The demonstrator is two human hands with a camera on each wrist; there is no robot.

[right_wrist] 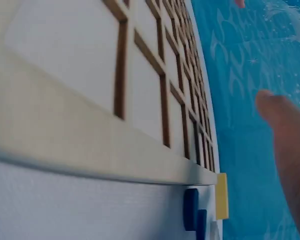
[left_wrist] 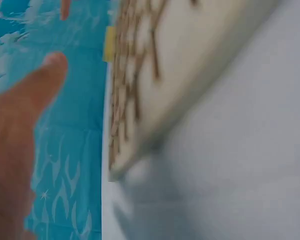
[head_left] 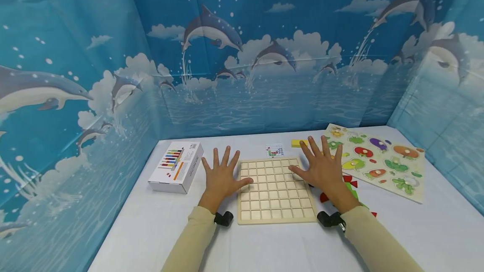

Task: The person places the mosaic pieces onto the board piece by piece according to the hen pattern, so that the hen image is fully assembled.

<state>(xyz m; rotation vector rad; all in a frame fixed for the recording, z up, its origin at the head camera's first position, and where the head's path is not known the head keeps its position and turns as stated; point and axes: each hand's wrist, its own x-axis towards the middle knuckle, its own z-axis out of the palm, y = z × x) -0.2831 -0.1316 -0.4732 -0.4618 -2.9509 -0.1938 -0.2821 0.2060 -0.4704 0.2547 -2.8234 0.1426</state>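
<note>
Left grip (head_left: 221, 180) with fingers spread apart, nothing held, thumb over left edge of grid board (head_left: 276, 193). Right grip (head_left: 323, 171) likewise, fingers apart, nothing held, thumb over upper right corner. Grid board flat between both, at 3 o'clock from left grip, 8 o'clock from right. Blue pieces (right_wrist: 191, 209) just beside it in right wrist view. Red and green pieces (head_left: 348, 178) at 4 o'clock from right grip, partly hidden; vegetable puzzle board (head_left: 380, 157) near 3; yellow block (head_left: 296, 143) near 11. Picture card (head_left: 274, 150) at 2 o'clock from left grip; white box (head_left: 175, 167) near 10. White-covered worktop (head_left: 245, 251). Blue dolphin curtain (head_left: 245, 104) from 9 through 12 to 3 o'clock.
</note>
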